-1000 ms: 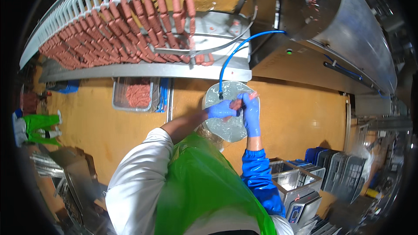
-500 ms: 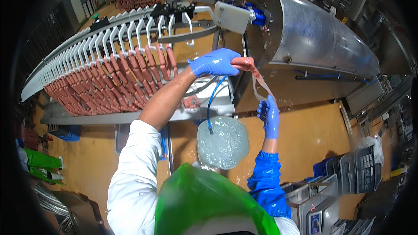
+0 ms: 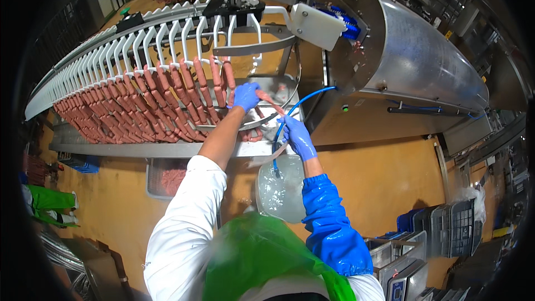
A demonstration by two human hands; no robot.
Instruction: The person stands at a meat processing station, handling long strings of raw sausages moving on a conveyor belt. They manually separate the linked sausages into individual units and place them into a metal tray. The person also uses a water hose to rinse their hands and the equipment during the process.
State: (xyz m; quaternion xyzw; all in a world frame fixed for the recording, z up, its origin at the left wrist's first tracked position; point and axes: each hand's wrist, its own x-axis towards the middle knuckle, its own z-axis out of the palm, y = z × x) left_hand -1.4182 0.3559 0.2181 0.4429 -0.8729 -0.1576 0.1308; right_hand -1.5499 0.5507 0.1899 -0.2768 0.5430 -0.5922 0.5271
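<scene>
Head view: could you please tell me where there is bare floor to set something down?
Bare floor shows between the steel machine, blue sleeve and stacked crates. It is crowded beside the hanging sausages, where the left hand and right hand hold a pink strip.

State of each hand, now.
Left hand: closed, holding the pink strip.
Right hand: closed, gripping the same strip farther along.

Green apron (image 3: 262,253); to its left, white sleeve (image 3: 186,228); to its right, shiny blue oversleeve (image 3: 332,228); beyond it, blue gloves (image 3: 246,96).
</scene>
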